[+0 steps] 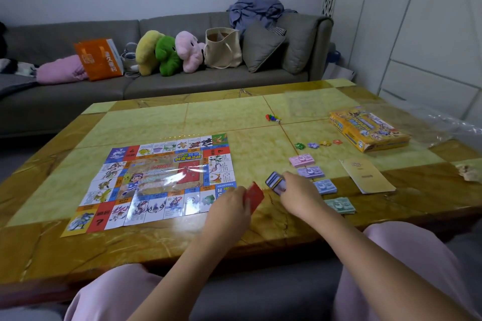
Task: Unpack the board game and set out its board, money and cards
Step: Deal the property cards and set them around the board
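The game board (156,182) lies unfolded on the left half of the table. My left hand (229,206) holds red cards (254,195) just off the board's near right corner. My right hand (300,193) grips a stack of purple-edged cards (275,182) beside it. Right of my hands, money lies in separate piles: pink (301,160), purple (311,172), blue (325,186) and green (340,205). The yellow game box (367,129) sits at the far right.
Star-shaped tokens (318,144) lie in a row beyond the money, coloured pawns and a die (272,117) farther back. A tan booklet (366,174) and clear plastic wrap (443,125) sit at the right. A grey sofa (182,81) with plush toys stands behind the table (234,122).
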